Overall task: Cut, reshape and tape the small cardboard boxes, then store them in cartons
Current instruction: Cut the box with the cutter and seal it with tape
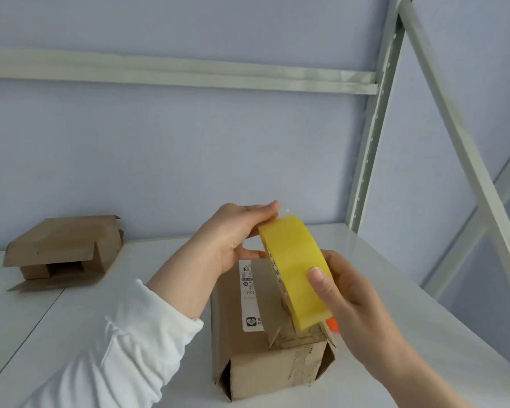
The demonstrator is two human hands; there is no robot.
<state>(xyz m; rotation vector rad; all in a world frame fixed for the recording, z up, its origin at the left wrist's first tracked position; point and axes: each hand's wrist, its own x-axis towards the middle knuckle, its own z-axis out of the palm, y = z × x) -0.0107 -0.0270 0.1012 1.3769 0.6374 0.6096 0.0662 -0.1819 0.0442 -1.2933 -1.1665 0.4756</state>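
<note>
Head view: the right grip (354, 307) is curled round the lower side of a yellow tape roll (295, 269), thumb pressed flat on its outer band. The left grip (233, 237), in a white sleeve (115, 348), pinches the roll's upper edge between fingertips above and thumb below. Directly under both grips a small cardboard box (262, 363) stands on the white worktop (395, 260), its near end flaps loose and a white label (249, 295) on top. Something orange (332, 323) peeks out between the roll and the right grip; what it is cannot be told. Well to the left of the left grip lies a second cardboard box (62, 245), partly flattened and open. A metal shelf frame (371, 136) rises beyond the right grip.
</note>
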